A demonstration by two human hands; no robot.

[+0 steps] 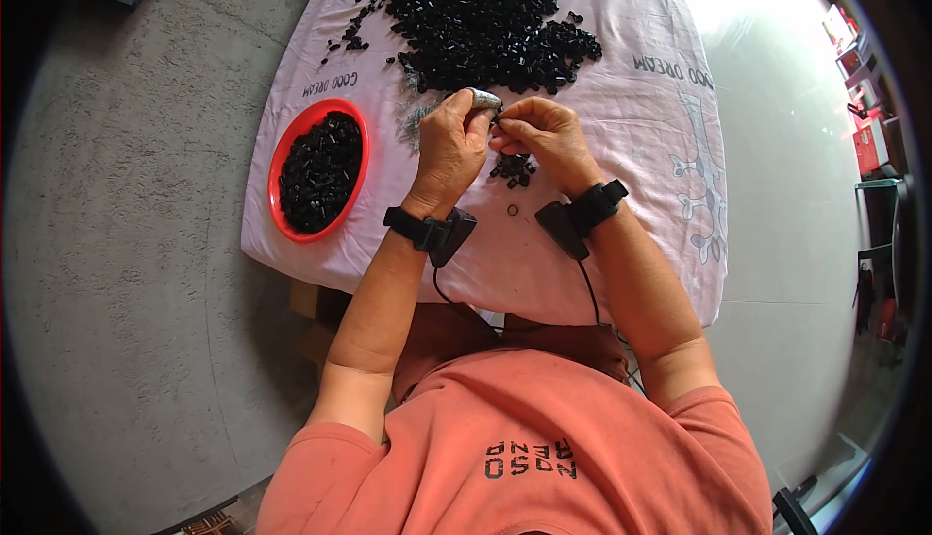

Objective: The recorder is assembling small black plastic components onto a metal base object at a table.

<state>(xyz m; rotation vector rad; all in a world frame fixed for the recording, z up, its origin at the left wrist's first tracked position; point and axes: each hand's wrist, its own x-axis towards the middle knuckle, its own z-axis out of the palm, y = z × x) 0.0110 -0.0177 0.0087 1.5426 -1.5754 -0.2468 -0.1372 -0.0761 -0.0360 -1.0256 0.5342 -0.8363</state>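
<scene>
Fingers of the person's left hand (pixel 451 147) and right hand (pixel 546 137) were almost tip to tip over the pink cloth (pixel 631 147). On the right, thumb and forefinger were drawn together in a fine pinch, seemingly on a small dark piece (pixel 498 118), with no real gap between the pads. On the left, the fingers were curled in, a short silvery tube (pixel 484 99) at the tip of the forefinger; from where I stood, I couldn't tell whether it was gripped or worn, nor how tightly that thumb closed.

What mattered was how those two tips met. The tube's long axis ran from about ten o'clock toward four, so its far end faced the right fingertips, and the dark piece sat at about five o'clock from it, right between the hands.

Just off the pinch, at six o'clock, was a little cluster of black pieces (pixel 515 172), nearer the right hand, with a small ring (pixel 513 211) beyond it on the same line. Toward twelve spread the big black heap (pixel 476 30), close above the knuckles. The red bowl (pixel 309 238), full of similar black pieces, stood well apart between eight and nine o'clock, with the left hand the nearer one.
</scene>
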